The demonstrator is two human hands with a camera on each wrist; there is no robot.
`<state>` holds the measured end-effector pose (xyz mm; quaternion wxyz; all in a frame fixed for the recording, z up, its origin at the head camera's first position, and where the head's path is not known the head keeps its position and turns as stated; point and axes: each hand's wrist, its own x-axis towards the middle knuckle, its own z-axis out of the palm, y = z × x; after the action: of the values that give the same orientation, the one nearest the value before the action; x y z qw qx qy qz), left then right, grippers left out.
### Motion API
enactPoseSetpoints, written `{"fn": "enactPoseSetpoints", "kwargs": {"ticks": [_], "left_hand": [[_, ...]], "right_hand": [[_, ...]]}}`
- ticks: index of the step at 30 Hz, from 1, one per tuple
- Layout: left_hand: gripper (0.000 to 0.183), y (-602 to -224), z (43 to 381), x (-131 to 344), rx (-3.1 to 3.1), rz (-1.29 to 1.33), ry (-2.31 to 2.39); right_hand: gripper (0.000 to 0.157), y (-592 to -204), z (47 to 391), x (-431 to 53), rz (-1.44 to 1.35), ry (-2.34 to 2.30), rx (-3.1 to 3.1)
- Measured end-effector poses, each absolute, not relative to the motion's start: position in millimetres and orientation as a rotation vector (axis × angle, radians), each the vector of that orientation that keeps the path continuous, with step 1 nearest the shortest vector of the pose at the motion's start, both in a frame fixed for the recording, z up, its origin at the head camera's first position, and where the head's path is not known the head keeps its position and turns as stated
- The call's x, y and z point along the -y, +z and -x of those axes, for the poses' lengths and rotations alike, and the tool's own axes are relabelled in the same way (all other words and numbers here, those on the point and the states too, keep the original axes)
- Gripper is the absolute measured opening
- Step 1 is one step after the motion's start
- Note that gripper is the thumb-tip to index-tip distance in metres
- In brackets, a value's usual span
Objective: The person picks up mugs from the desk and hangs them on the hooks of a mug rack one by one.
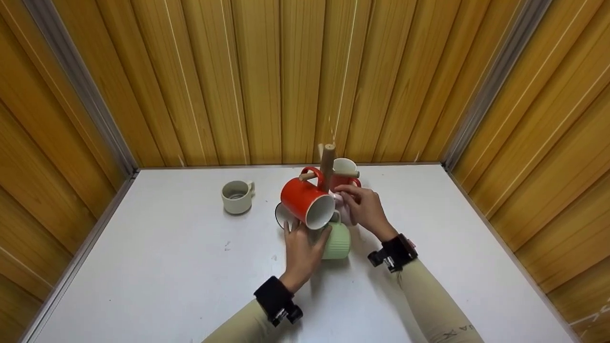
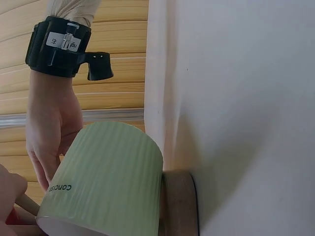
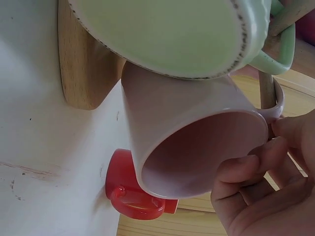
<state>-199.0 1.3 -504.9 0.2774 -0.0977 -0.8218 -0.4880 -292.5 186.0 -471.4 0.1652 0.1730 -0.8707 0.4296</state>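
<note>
A wooden mug tree carries several mugs. My left hand reaches up beneath an orange-red mug whose handle hangs over a peg. Its fingertips are partly hidden there, and I cannot tell whether they grip anything. Close beside the left thumb is a ribbed green mug, tilted on the tree; it fills much of the left wrist view. On the right, my right hand pinches a pale pink mug near its handle. That handle loops around a peg, and the curled fingers lie at the mug's rim.
A beige mug stands upright left of the tree. Another red mug is on the table behind it. A dark-rimmed white mug shows partly behind the orange-red one. The tree's wooden base rests on the white table.
</note>
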Motion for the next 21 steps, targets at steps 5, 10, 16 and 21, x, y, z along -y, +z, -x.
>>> {"fn": "enactPoseSetpoints", "kwargs": {"ticks": [5,10,16,21], "left_hand": [[0.053,-504.7,200.5,-3.1,2.197,0.266,-1.371],[0.05,-505.3,202.3,-3.4,2.193,0.274,-1.361],[0.042,-507.5,204.8,-4.0,2.195,0.316,-1.254],[0.037,-508.5,205.6,-6.5,2.195,0.327,-1.186]], "right_hand": [[0.019,-471.0,292.1,-186.1,-0.488,1.222,2.487],[0.019,-470.4,291.3,-187.5,-0.468,1.235,2.493],[0.019,-470.2,290.8,-190.2,-0.484,1.228,2.474],[0.019,-471.3,290.9,-192.3,-0.5,1.204,2.462]]}}
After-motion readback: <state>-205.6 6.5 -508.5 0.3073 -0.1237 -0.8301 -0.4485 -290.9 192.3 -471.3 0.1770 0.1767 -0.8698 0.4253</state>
